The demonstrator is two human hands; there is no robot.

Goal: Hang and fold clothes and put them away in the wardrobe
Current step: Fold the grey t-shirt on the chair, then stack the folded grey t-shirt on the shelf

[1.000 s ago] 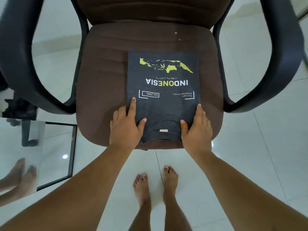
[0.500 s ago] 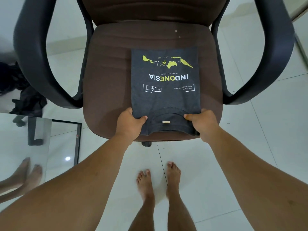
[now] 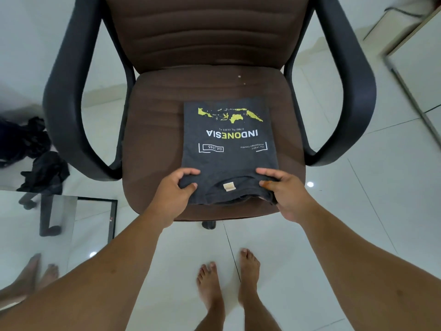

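**Gripping the folded tee at the seat's front edge**

Working left to right: some dark clothes (image 3: 35, 154) are heaped on the floor off the chair's left side, nothing folded there yet. My left hand (image 3: 171, 189) pinches the near left corner of the folded T-shirt (image 3: 229, 144), thumb on top, fingers curled round the collar edge. The shirt lies flat on the chair seat (image 3: 152, 139), long axis running from the front edge toward the backrest, print upside down to me. My right hand (image 3: 286, 194) grips the near right corner the same way. Both hands are equally near, so I'd guess a two-handed lift comes next. No wardrobe in view.
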